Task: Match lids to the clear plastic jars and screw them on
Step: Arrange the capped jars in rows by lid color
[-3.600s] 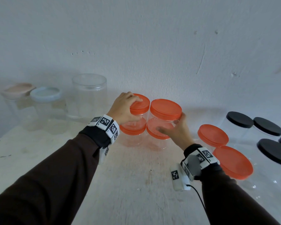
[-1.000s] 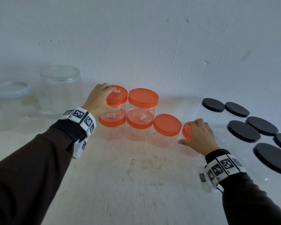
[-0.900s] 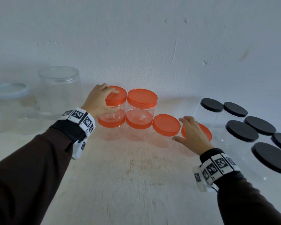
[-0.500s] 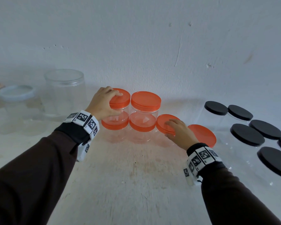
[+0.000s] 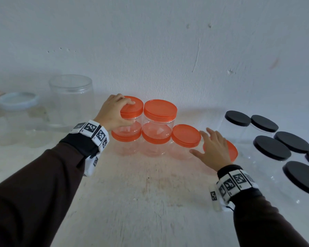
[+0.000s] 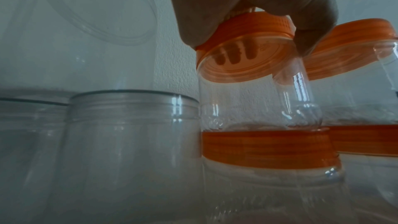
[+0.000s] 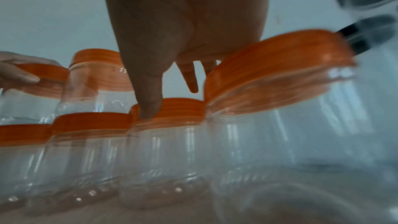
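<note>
left hand (image 5: 114, 113) grips the lid of the top-left stacked orange jar (image 5: 131, 107) | right hand (image 5: 213, 150) open, fingers spread over the orange jar (image 5: 233, 152) furthest right of that stack, so right's nearer | lids look all on

Your left hand (image 5: 114, 111) reaches far back on the counter (image 5: 150, 202), near its rear edge, fingers curled over and gripping an orange lid (image 5: 132, 107). Your right hand (image 5: 212, 150) hovers flat right of centre, fingers spread and straight, palm down, holding nothing.
</note>
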